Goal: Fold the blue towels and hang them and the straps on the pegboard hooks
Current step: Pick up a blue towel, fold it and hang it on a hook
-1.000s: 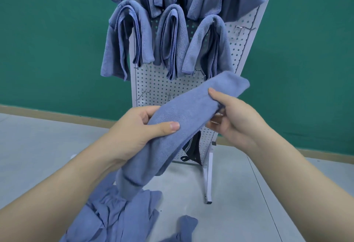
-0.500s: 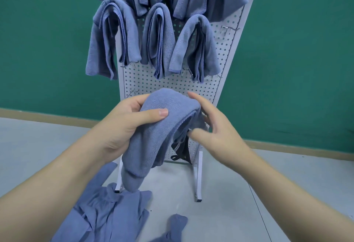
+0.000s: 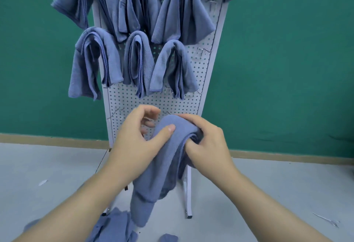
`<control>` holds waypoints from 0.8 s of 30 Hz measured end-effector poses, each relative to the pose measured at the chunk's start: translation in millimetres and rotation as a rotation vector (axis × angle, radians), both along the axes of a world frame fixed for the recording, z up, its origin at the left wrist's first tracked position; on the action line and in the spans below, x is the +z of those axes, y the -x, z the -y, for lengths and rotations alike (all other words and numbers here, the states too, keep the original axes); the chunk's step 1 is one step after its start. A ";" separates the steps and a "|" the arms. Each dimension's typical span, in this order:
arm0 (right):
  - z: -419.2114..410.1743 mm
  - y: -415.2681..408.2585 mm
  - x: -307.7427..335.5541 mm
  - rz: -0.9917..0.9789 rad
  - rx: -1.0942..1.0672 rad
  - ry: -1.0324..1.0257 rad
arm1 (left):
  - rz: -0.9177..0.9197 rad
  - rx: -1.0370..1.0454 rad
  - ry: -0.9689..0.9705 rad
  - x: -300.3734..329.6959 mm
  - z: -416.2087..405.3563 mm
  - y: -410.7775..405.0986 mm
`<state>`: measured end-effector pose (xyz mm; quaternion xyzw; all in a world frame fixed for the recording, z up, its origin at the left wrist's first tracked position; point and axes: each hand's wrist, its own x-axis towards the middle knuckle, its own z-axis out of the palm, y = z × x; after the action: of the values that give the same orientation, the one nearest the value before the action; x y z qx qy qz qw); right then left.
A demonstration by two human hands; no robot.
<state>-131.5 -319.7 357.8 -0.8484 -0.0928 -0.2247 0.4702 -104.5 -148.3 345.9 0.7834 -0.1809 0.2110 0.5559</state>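
A: Towel (image 3: 164,157), folded, blue, is held between both hands in front of the lower part of the pegboard (image 3: 153,100). Its doubled top bulges upward between the hands; the rest hangs down toward the floor (image 3: 277,184).

B: Left hand (image 3: 134,146)?

A: On the towel's left side. The thumb presses across the front of the fold; the fingers curl loosely behind it, their tips showing above the cloth. Whether those fingers touch the towel cannot be told.

B: Right hand (image 3: 206,146)?

A: On the towel's right side, gripping. The fingers wrap over the top of the fold and the thumb tucks into its layers from the front.

B: Where does the fold sit on the board?

A: Level with a bare hook (image 3: 115,112) to the left, and below two rows of hung towels (image 3: 172,69) draped over their hooks. Another bare hook (image 3: 204,51) stands at the right edge, beside the lower row.

B: Below the hands?

A: A loose pile (image 3: 113,226) of blue towels lies on the floor at the board's foot, just under the held towel's hanging end. Behind everything stands a green wall (image 3: 287,69).
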 end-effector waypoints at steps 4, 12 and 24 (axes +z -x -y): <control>14.9 1.0 15.7 -0.006 -0.099 -0.086 | 0.345 -0.043 -0.299 2.1 15.8 17.4; 33.7 3.1 47.3 -0.011 -0.182 -0.101 | 0.276 0.055 -0.185 21.1 71.2 22.7; 78.1 -57.5 183.8 0.365 -0.228 0.119 | 0.451 0.043 0.002 180.8 105.2 -72.3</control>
<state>-73.9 -397.8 541.6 -0.8250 -0.0927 -0.4204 0.3662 -32.2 -253.5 526.7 0.7195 -0.2836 0.3930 0.4974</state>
